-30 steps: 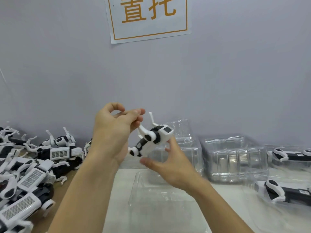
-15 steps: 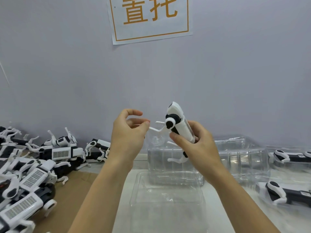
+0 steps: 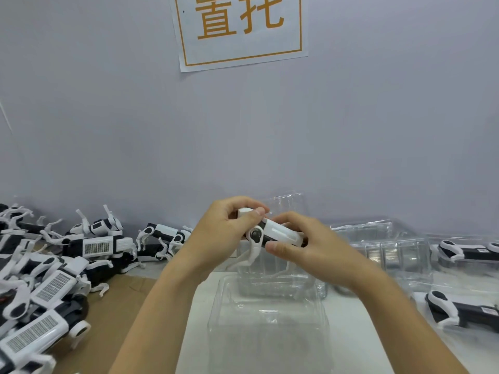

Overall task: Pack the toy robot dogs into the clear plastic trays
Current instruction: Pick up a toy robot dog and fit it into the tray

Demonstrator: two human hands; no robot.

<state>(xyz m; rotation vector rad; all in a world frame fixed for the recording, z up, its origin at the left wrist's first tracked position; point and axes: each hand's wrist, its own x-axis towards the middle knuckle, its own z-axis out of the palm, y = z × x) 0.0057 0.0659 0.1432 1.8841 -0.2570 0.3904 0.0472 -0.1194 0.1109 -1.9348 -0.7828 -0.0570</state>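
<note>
The toy robot dog (image 3: pixel 272 234) is held in the air in front of the person, above the empty clear plastic tray (image 3: pixel 267 327) on the table (image 3: pixel 359 327). The left hand (image 3: pixel 224 233) grips its head end with curled fingers and thumb; the right hand (image 3: pixel 305 247) pinches the white body from the other end. Judged by appearance, the toy is light, rigid moulded plastic with a smooth, somewhat slippery shell; its thin white legs, one hanging below the body, look like the weakest parts and are likely to catch on a tray wall. The body shell is the sound place to hold, not the legs. The tray looks thin, flexible and light enough to slide when pressed. A pile of unpacked dogs (image 3: pixel 54 279) lies to the left, partly on brown cardboard (image 3: pixel 121 306). Stacked empty trays (image 3: pixel 383 255) stand behind, and packed dogs (image 3: pixel 464 309) lie at the right. A plain wall (image 3: pixel 108 117) carries a printed sign (image 3: pixel 240 28).
</note>
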